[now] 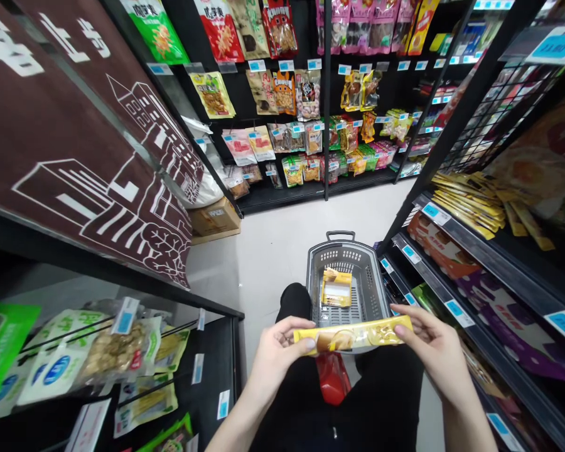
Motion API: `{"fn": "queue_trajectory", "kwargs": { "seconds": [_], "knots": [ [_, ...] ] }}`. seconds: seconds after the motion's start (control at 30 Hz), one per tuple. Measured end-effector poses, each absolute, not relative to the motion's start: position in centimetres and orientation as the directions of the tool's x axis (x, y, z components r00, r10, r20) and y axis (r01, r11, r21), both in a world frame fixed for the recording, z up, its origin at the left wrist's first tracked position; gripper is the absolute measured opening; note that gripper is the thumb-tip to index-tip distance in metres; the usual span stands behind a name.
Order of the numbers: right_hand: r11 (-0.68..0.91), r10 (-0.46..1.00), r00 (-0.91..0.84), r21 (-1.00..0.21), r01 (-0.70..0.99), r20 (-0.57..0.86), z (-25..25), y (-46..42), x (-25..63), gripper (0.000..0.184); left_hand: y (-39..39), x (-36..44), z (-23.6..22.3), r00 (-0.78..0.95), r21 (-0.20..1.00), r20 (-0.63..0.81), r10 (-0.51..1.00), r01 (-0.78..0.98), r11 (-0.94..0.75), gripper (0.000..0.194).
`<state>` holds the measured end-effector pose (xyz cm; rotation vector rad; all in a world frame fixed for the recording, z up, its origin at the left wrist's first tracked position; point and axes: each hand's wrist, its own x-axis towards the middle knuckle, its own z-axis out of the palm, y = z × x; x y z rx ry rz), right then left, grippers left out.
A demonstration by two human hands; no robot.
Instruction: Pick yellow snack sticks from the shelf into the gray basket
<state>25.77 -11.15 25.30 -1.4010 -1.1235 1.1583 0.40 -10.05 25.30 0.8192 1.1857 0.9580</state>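
Stretched level between my two hands is a long, narrow yellow snack packet (pixel 353 337) with a printed food picture. My left hand (pixel 282 348) pinches its left end, thumb on top. At the right end, my right hand (pixel 428 339) holds it between thumb and fingers. Just beyond and below the packet stands a grey plastic shopping basket (pixel 314 270) with its handle up at the far end. Inside the basket lies a yellow package (pixel 338 287) with a white panel. The packet hides the basket's near rim.
Several similar yellow packets (pixel 471 204) lie on the right shelf (pixel 494 260), above boxed goods. Racks of bagged snacks (pixel 306 94) face me across the pale floor (pixel 268 238). Left are hanging bags (pixel 108 351), a brown printed panel (pixel 98 163) and a cardboard box (pixel 215 220). Something red (pixel 333 378) shows between my legs.
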Motion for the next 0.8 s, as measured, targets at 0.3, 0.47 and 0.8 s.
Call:
{"fn": "queue_trajectory", "kwargs": {
  "seconds": [0.3,0.47,0.8],
  "knots": [
    [-0.14,0.975,0.18,-0.989,0.039,-0.131,24.6,-11.1,25.5,0.037,-9.7,0.5,25.2,0.075,0.872,-0.368,0.927,-0.317,0.372,0.031],
    [-0.012,0.98,0.201,-1.0,0.014,-0.009,23.8,-11.6,26.3,0.019,-9.7,0.3,25.4,0.225,0.798,-0.403,0.887,-0.388,0.46,0.035],
    [0.207,0.966,0.141,-0.974,0.092,0.219,25.1,-12.0,26.6,0.005,-10.2,1.3,25.8,0.219,0.839,-0.402,0.889,-0.301,0.454,0.045]
  ]
}}
